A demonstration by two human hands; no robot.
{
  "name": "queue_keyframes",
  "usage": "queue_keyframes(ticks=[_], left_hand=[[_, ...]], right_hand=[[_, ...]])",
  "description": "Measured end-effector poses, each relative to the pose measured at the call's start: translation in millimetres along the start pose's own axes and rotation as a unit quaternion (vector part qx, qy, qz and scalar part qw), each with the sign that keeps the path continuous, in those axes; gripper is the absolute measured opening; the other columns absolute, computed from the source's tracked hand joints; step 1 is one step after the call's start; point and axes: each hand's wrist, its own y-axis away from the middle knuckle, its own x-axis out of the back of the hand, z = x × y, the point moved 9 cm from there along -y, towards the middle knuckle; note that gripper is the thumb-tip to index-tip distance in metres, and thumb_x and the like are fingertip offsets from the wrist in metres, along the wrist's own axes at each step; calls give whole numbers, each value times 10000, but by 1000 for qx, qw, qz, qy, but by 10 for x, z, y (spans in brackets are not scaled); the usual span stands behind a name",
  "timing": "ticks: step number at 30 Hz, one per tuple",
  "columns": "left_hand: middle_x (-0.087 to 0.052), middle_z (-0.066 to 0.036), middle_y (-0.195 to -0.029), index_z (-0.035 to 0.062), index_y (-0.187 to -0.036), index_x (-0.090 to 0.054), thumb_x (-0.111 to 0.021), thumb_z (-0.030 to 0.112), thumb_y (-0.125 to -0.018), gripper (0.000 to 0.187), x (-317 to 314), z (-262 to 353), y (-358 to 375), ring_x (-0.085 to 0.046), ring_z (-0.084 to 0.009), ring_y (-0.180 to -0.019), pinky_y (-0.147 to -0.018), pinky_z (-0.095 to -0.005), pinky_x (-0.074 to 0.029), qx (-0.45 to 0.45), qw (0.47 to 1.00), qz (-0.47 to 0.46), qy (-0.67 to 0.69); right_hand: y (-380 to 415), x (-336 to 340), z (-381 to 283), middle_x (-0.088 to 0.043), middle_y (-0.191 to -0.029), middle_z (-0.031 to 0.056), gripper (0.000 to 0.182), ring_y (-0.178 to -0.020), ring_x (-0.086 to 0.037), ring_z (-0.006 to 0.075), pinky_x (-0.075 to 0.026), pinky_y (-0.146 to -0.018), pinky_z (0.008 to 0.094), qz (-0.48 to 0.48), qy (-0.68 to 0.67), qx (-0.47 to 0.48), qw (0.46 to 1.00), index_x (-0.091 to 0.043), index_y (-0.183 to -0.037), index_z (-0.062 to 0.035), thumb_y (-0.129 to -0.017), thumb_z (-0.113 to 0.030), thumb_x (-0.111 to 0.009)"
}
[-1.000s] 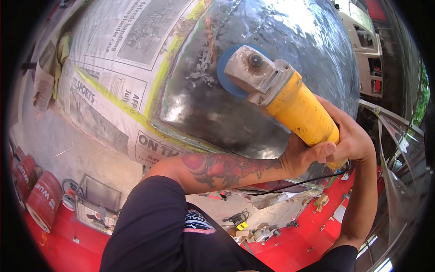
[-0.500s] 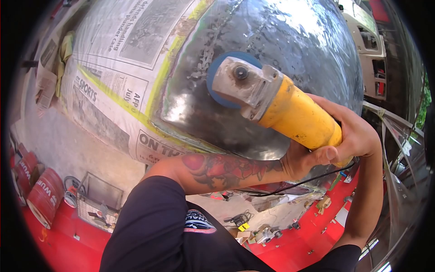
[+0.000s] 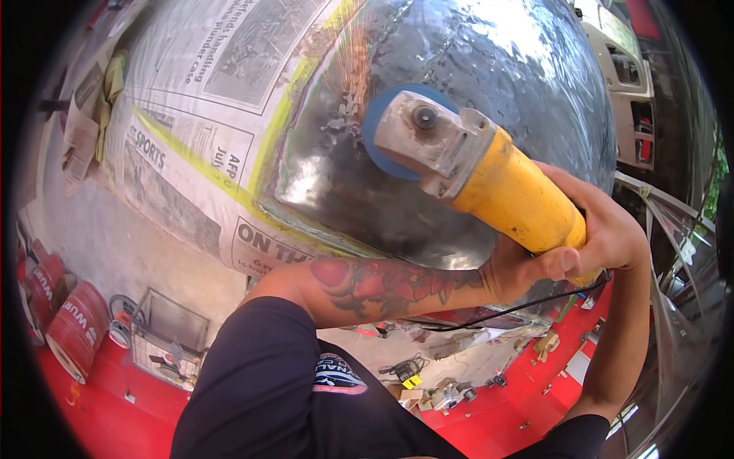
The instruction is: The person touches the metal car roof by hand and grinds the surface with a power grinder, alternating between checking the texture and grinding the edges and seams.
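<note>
A yellow angle grinder [image 3: 527,199] with a grey metal head and a blue disc [image 3: 382,126] lies diagonally over a curved, bare metal panel [image 3: 321,168]. The disc meets the panel, and orange sparks [image 3: 355,73] spray upward from its far-left edge. My left hand [image 3: 511,269] is closed around the underside of the grinder's yellow body, its fingers mostly hidden beneath. At the rear end of the body, my right hand [image 3: 612,233] wraps round the grip. A black power cord [image 3: 497,312] trails from the grinder's rear toward the left.
Newspaper [image 3: 183,145] held by yellow tape [image 3: 279,126] covers the surface left of the bare metal. Red drums [image 3: 79,330] and a wire-sided cart [image 3: 170,329] stand at lower left. Boxes and tools [image 3: 440,396] lie on the floor below. A pale vehicle body [image 3: 623,69] is at upper right.
Sparks have appeared at the disc's edge, where none showed before. The grinder and both hands have shifted slightly right in view.
</note>
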Motion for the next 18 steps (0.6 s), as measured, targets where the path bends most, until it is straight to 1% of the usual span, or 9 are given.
queue_keyframes(ticks=[1, 3, 8, 10, 12, 14, 15, 16, 18], left_hand=[[-564, -54, -1024, 43, -1164, -491, -736, 390, -775, 576, -3, 18, 4, -580, -138, -911, -755, -290, -488, 0, 1000, 0, 1], [-559, -53, -1036, 44, -1163, -489, -727, 361, -776, 553, -62, -30, 22, -571, -138, -922, -776, -292, -482, 51, 998, -31, 25], [-568, -51, -1016, 48, -1133, -508, -717, 332, -775, 503, -27, -4, 28, -571, -141, -911, -774, -287, -479, 14, 1000, -5, 14], [-571, -49, -1007, 48, -1127, -512, -716, 325, -773, 494, -4, 26, 18, -573, -140, -908, -772, -284, -480, 0, 1000, 8, 9], [-578, -48, -1007, 46, -1131, -517, -712, 315, -777, 486, -20, 0, 18, -574, -137, -912, -778, -281, -481, 33, 999, -13, -1], [-580, -50, -1018, 45, -1136, -517, -707, 309, -781, 482, -23, -16, -3, -575, -137, -916, -781, -281, -481, 57, 998, -6, 8], [-582, -52, -1029, 43, -1141, -518, -702, 303, -786, 478, -21, -47, -7, -576, -136, -921, -784, -282, -481, 82, 996, 1, 16], [-582, -52, -1029, 43, -1141, -518, -702, 303, -786, 478, -35, -49, -24, -576, -136, -921, -784, -282, -481, 82, 996, 1, 16], [-596, -48, -1007, 35, -1113, -543, -690, 296, -799, 434, -5, -25, -74, -586, -133, -902, -769, -281, -485, 58, 998, 35, 15]], right_hand=[[21, -4, 21, -506, -1305, 99, 999, -1203, -471, 169, -330, -1045, 312, 2, -11, -12, 1000, -354, -1410, 43, -578, -256, -819], [62, -11, 49, -502, -1310, 100, 1001, -1205, -470, 171, -328, -1047, 314, 12, -14, -12, 1000, -353, -1411, 42, -578, -257, -820], [58, -5, 61, -496, -1315, 97, 1024, -1208, -469, 174, -321, -1050, 311, 40, -42, -20, 998, -350, -1414, 42, -559, -257, -827], [38, -3, 37, -493, -1313, 91, 1022, -1208, -466, 173, -318, -1049, 306, 10, 14, 12, 1000, -343, -1420, 41, -550, -211, -817], [62, 22, 83, -498, -1301, 82, 1020, -1200, -468, 169, -321, -1045, 302, 21, 1, 7, 1000, -345, -1419, 38, -538, -185, -808], [91, 41, 141, -503, -1289, 74, 1019, -1193, -470, 165, -324, -1041, 298, 30, -12, 2, 999, -347, -1418, 34, -526, -158, -800], [108, 68, 172, -521, -1263, 76, 974, -1159, -486, 156, -354, -1018, 297, 46, -30, 4, 998, -364, -1413, 20, -545, -119, -781], [119, 101, 196, -539, -1237, 78, 931, -1124, -503, 147, -384, -995, 296, 63, -47, 6, 997, -381, -1408, 6, -563, -79, -762], [119, 141, 202, -541, -1222, 69, 932, -1114, -504, 147, -387, -986, 292, 75, -37, 17, 996, -384, -1408, -2, -558, -71, -760]])
